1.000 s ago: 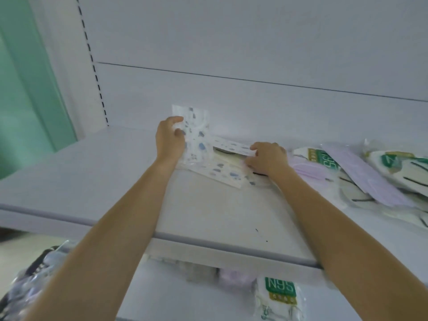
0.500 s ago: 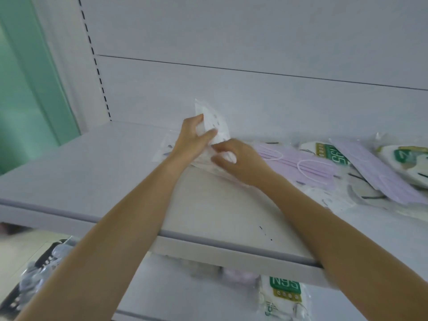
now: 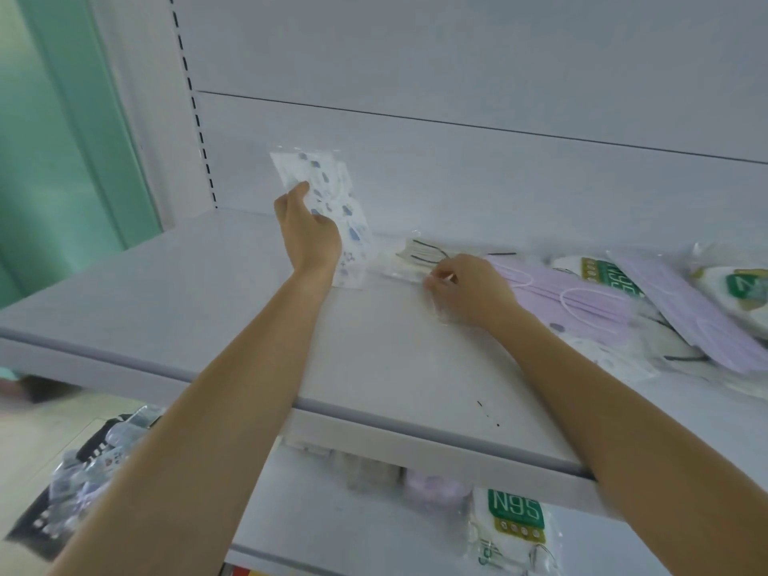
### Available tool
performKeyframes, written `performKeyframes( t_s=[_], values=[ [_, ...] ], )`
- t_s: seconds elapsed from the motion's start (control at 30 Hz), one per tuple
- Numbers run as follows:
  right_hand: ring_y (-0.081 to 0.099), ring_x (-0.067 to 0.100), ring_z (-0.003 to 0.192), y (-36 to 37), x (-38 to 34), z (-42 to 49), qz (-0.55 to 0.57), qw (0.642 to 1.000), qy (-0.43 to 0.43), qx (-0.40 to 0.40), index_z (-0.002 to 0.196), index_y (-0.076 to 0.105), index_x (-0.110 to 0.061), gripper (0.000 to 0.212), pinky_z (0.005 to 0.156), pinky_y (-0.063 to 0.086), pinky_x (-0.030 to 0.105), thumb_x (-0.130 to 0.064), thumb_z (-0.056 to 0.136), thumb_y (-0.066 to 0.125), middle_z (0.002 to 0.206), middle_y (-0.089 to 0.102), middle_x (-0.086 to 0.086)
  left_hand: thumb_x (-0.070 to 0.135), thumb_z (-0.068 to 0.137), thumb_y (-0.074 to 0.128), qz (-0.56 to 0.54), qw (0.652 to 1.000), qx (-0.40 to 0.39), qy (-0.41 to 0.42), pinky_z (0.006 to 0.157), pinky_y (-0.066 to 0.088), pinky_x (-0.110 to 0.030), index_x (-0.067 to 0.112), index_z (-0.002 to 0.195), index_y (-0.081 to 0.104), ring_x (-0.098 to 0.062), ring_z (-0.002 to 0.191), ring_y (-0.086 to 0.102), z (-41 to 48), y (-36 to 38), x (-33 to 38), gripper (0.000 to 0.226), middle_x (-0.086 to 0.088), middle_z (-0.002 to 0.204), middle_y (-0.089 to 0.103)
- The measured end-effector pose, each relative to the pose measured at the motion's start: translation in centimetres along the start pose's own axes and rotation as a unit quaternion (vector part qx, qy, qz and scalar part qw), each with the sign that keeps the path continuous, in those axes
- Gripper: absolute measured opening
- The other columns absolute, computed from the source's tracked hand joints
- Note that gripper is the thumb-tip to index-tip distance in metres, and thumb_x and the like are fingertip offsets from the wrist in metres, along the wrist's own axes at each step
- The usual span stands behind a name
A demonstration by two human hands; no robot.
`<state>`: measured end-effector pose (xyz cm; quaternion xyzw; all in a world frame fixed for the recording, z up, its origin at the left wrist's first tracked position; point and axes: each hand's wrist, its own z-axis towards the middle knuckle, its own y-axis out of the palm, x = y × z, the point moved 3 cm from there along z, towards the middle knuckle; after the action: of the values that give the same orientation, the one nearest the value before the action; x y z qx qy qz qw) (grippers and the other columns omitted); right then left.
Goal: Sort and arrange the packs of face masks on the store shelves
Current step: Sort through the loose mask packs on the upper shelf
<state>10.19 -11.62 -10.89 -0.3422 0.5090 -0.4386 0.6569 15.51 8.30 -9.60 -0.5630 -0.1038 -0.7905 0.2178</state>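
**Two hands on two packs at the shelf**

The left hand [image 3: 309, 234], at 10 o'clock from the middle of the view, grips a printed pack [image 3: 328, 176]. Its thumb lies up the pack's near face, and the other fingers are hidden. The pack stands upright on the shelf [image 3: 187, 301], close to the back panel [image 3: 457, 180].

At 3 o'clock from that pack, the right hand [image 3: 465, 291] has its fingers curled and pinches the clear wrapper of a cream pack [image 3: 409, 259] with black loops. This pack lies flat on the shelf, just beside the printed one.

A lilac pack [image 3: 582, 305] lies at 3 o'clock from the right hand, on a loose heap of more packs that reaches the view's right edge.

At 5 o'clock, on the shelf below, stands an N95 pack [image 3: 515, 513].
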Motion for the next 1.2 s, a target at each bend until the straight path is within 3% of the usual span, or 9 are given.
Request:
performKeyframes(
  t_s=[0.2, 0.4, 0.5, 0.57, 0.63, 0.77, 0.9, 1.07, 1.2],
  values=[
    [0.029, 0.009, 0.048, -2.6, 1.8, -0.1, 0.264, 0.94, 0.115, 0.182, 0.059, 0.036, -0.013, 0.039, 0.038, 0.018, 0.018, -0.026, 0.092, 0.052, 0.051, 0.033, -0.005, 0.004, 0.093, 0.044, 0.005, 0.996, -0.078, 0.051, 0.09, 0.032, -0.007, 0.008, 0.132, 0.049, -0.015, 0.124, 0.044, -0.8, 0.7, 0.9, 0.039, -0.005, 0.138, 0.04],
    [0.039, 0.0, 0.049, -1.2, -1.3, -0.9, 0.308, 0.951, 0.024, 0.036, 0.082, 0.058, -0.015, 0.019, 0.045, 0.03, 0.014, -0.023, 0.096, 0.049, 0.065, 0.045, -0.003, 0.038, 0.088, 0.062, 0.008, 0.942, -0.331, 0.056, 0.099, 0.029, -0.018, 0.023, 0.138, 0.043, 0.0, 0.126, 0.036, -3.4, 3.1, 1.3, 0.056, 0.012, 0.142, 0.039],
    [0.058, -0.008, 0.087, 0.0, -2.0, -1.2, 0.257, 0.962, -0.031, -0.084, 0.127, 0.056, -0.016, 0.031, 0.068, 0.041, 0.009, -0.019, 0.097, 0.047, 0.111, 0.06, -0.004, 0.025, 0.087, 0.065, 0.041, 0.944, -0.319, 0.068, 0.103, 0.027, -0.019, 0.019, 0.142, 0.036, -0.007, 0.133, 0.032, -3.1, 3.0, 0.9, 0.062, 0.006, 0.145, 0.035],
    [0.053, -0.021, 0.079, 0.4, -1.8, -1.1, 0.238, 0.963, -0.051, -0.116, 0.135, 0.049, -0.02, 0.037, 0.062, 0.04, 0.006, -0.017, 0.097, 0.047, 0.117, 0.054, -0.005, 0.013, 0.088, 0.06, 0.071, 0.947, -0.306, 0.07, 0.102, 0.026, -0.019, 0.017, 0.143, 0.035, -0.011, 0.135, 0.032, -2.6, 2.8, 0.8, 0.061, 0.002, 0.147, 0.034],
    [0.051, -0.017, 0.076, 0.4, -1.6, -1.0, 0.196, 0.972, -0.063, -0.116, 0.136, 0.047, -0.02, 0.039, 0.058, 0.04, 0.006, -0.019, 0.097, 0.049, 0.117, 0.05, -0.007, 0.002, 0.087, 0.053, 0.088, 0.956, -0.276, 0.052, 0.101, 0.026, -0.019, 0.017, 0.146, 0.028, -0.017, 0.138, 0.03, -1.8, 2.4, 0.7, 0.066, -0.001, 0.149, 0.032],
    [0.044, 0.022, 0.122, 0.4, -0.1, -0.3, -0.057, 0.994, -0.019, -0.096, 0.133, 0.048, -0.02, 0.05, 0.098, 0.035, 0.029, -0.043, 0.089, 0.055, 0.132, 0.05, 0.004, 0.002, 0.089, 0.051, 0.153, 0.967, -0.191, -0.069, 0.099, 0.034, -0.03, 0.011, 0.15, 0.006, -0.029, 0.133, 0.037, -0.5, 0.9, -0.4, 0.077, -0.012, 0.148, 0.034],
    [0.042, 0.029, 0.12, 0.3, 0.8, -0.6, -0.131, 0.982, 0.039, -0.132, 0.117, 0.051, -0.011, 0.062, 0.097, 0.036, 0.04, -0.064, 0.087, 0.042, 0.125, 0.049, 0.011, 0.009, 0.088, 0.05, 0.328, 0.923, -0.193, -0.052, 0.094, 0.042, -0.042, 0.002, 0.139, 0.023, -0.037, 0.119, 0.045, -0.7, 0.6, -1.1, 0.058, -0.018, 0.129, 0.049],
    [0.046, 0.031, 0.114, 0.3, 1.1, -0.4, -0.125, 0.979, 0.014, -0.16, 0.082, 0.043, -0.015, 0.046, 0.093, 0.036, 0.039, -0.06, 0.09, 0.039, 0.105, 0.049, 0.008, 0.009, 0.086, 0.054, 0.348, 0.916, -0.197, -0.04, 0.092, 0.04, -0.04, 0.004, 0.139, 0.025, -0.036, 0.119, 0.045, -0.5, 0.9, -1.6, 0.06, -0.015, 0.127, 0.05],
    [0.042, 0.028, 0.127, -0.2, 0.5, -0.9, -0.096, 0.977, -0.034, -0.186, 0.124, 0.052, -0.005, 0.042, 0.104, 0.031, 0.034, -0.037, 0.097, 0.042, 0.132, 0.049, 0.009, 0.011, 0.086, 0.058, 0.339, 0.92, -0.186, -0.056, 0.093, 0.04, -0.039, 0.009, 0.138, 0.029, -0.033, 0.118, 0.047, -0.1, 0.7, -2.0, 0.06, -0.013, 0.125, 0.053]
  ],
)
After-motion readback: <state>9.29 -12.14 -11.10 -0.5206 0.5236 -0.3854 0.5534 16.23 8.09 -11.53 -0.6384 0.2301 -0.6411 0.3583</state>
